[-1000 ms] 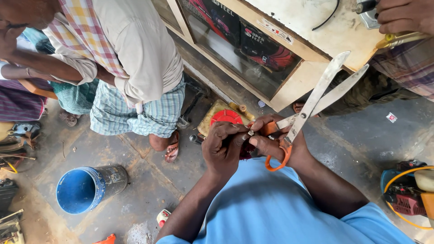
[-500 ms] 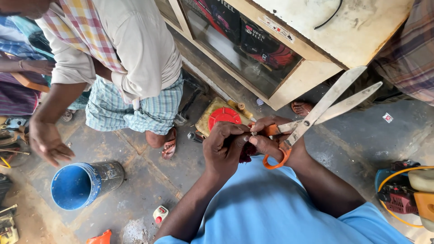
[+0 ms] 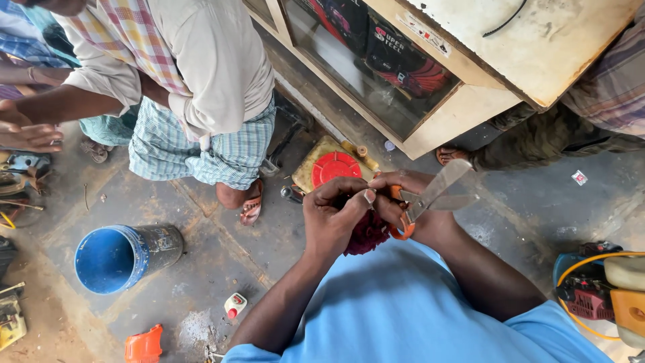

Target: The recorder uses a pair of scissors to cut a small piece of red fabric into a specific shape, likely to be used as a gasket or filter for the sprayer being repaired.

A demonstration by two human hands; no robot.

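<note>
My right hand [image 3: 403, 195] grips a pair of large scissors [image 3: 437, 191] with orange handles, the steel blades parted and pointing right. My left hand [image 3: 332, 218] is closed just left of it, thumb and fingers pinched on something small and dark near the scissor handles; what it holds is too small to tell. A dark red bundle [image 3: 368, 234] shows just under both hands. Below them on the floor lies a yellow can with a red round lid [image 3: 334, 167].
A person in a checked shirt and lungi [image 3: 201, 101] stands at the left, one hand [image 3: 27, 131] held out. A glass-fronted wooden cabinet [image 3: 430, 87] is ahead, another person's legs [image 3: 537, 141] at the right. A blue bucket [image 3: 111, 259], small bottle [image 3: 235, 306] and tools lie on the floor.
The scissor blades have swung down and closed somewhat, now pointing right instead of up-right. The standing person has shifted and raised a hand at the left. The view has tilted slightly.
</note>
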